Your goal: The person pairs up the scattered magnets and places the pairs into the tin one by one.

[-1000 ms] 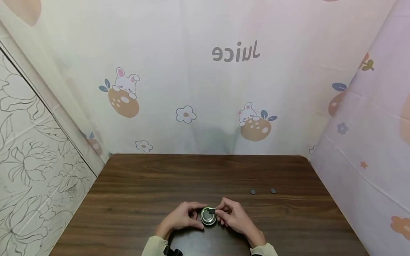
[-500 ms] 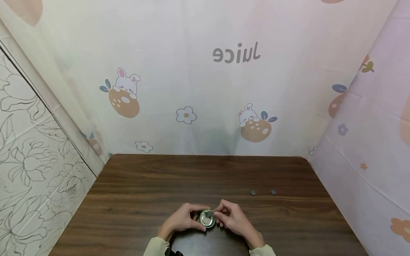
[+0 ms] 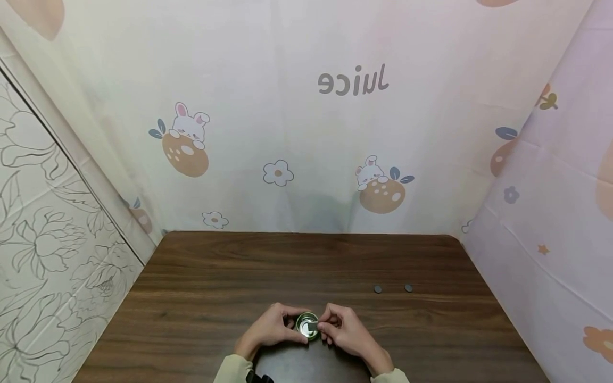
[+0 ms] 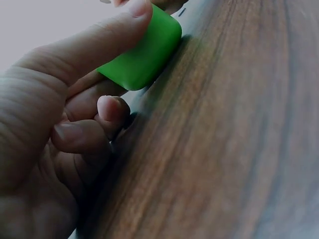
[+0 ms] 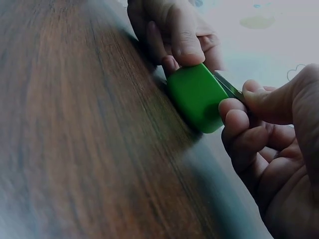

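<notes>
A small round green tin (image 3: 302, 319), with a shiny silver inner face turned up, sits low at the wooden table between both hands. My left hand (image 3: 271, 325) grips its side, with the thumb in front and the index finger behind; the green wall of the tin (image 4: 154, 47) shows beside the thumb in the left wrist view. Between thumb and index finger, my right hand (image 3: 346, 331) pinches a thin flat grey metal piece (image 3: 313, 326), which lies across the tin's top. In the right wrist view, this metal piece (image 5: 227, 85) meets the top edge of the tin (image 5: 197, 97).
Two small dark discs (image 3: 378, 289) lie apart on the table (image 3: 215, 276), right of centre and beyond the right hand. A pale printed curtain (image 3: 306, 117) hangs behind the table's far edge, with more cloth at both sides.
The tin has shifted slightly to the left. My right hand has moved a little left and nearer, bringing the metal piece from the top's far edge toward its middle. Both hands keep their hold.
</notes>
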The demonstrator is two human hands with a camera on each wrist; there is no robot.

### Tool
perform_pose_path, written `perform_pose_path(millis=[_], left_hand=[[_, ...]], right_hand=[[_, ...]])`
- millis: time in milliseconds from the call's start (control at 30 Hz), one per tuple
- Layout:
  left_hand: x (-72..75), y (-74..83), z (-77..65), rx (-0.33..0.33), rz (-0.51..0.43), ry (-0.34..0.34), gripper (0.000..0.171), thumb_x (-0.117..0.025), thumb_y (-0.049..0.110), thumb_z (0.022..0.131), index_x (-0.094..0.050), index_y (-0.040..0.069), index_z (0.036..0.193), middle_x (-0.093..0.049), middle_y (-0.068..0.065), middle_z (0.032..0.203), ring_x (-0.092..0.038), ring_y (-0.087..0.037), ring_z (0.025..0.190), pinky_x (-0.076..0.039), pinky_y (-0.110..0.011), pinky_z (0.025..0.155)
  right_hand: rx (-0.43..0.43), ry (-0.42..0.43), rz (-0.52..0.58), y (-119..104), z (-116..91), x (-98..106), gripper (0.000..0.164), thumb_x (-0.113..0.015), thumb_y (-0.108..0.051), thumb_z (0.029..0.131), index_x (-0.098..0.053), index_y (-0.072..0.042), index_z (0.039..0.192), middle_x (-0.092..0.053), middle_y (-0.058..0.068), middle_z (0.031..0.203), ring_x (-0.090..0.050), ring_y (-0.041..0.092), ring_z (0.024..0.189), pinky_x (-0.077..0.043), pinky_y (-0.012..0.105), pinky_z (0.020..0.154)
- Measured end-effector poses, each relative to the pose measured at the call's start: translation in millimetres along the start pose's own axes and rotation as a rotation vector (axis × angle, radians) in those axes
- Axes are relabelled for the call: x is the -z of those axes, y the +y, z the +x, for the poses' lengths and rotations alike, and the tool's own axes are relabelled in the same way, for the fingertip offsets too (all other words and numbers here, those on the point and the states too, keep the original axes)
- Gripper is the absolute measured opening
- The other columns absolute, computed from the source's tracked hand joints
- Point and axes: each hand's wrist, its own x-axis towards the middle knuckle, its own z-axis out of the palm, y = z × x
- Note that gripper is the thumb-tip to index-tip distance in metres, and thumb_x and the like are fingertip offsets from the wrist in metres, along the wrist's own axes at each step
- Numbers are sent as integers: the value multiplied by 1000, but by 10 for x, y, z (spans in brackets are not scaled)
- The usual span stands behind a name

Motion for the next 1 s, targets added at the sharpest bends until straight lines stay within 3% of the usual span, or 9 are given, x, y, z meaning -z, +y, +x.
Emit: perform_pose_path(millis=[300,533,800,1000], left_hand=[[-7,-7,-5,15,8,8,54,-93,27,77,-75,22,127,-44,10,59,-36,4,51,-31,-15,49],[1,17,-9,36,-13,-7,54,-91,26,79,-74,18,130,-43,10,58,-33,2,49,-30,-16,49],[6,15,-16,47,-18,-7,54,-92,26,79,-74,21,129,-43,9,57,-32,2,49,-30,-16,48],[2,1,-8,35,-3,-5,55,-91,27,79,-74,18,130,-43,9,57,-33,2,48,-31,-16,48]], right_hand=[[-38,-3,-4,-7,13,-16,8,-67,-3,98,-67,-9,94,-70,15,71,-62,6,55,-56,31,50],[-105,-83,17,-9,28,-29,10,-68,-12,100,-68,-3,93,-69,20,71,-59,3,53,-53,25,48],[-96,-113,-1,-11,31,-20,10,-68,-13,100,-69,-7,92,-72,19,72,-61,5,52,-52,25,46],[-65,-104,-5,-42,35,-26,17,-70,-12,99,-68,0,88,-71,18,68,-61,9,49,-50,24,43]])
